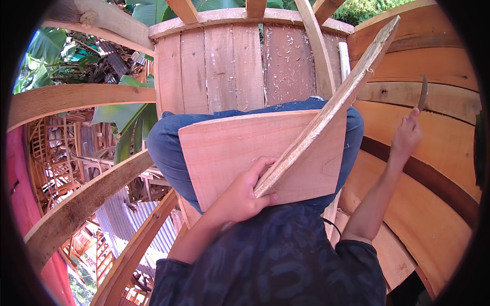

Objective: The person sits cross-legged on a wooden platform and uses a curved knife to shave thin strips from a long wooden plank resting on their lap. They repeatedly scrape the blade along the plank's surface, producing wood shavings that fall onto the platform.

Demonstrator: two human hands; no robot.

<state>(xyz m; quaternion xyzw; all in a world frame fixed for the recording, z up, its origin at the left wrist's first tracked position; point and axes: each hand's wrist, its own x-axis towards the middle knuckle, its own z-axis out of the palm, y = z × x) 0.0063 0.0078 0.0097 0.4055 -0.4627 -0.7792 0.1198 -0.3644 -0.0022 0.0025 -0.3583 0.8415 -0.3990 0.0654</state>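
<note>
My left hand [244,196] is wrapped round the near end of a long rough strip of wood [326,115]. The strip slants up and away to the right, its far end pointed. Beneath it a flat wooden board [224,148] lies across my lap, over my jeans. Off to the right, my right hand [407,133] is closed round the handle of a knife [423,93], its blade pointing up and away. The knife is apart from the strip. My fingers hide most of the handle.
Wood shavings lie on the plank platform [219,66] ahead of me. A curved plank wall [423,125] rises on the right. Open curved wooden ribs [81,206] stand on the left, with corrugated metal sheets [135,219] and banana leaves [125,120] beyond and below.
</note>
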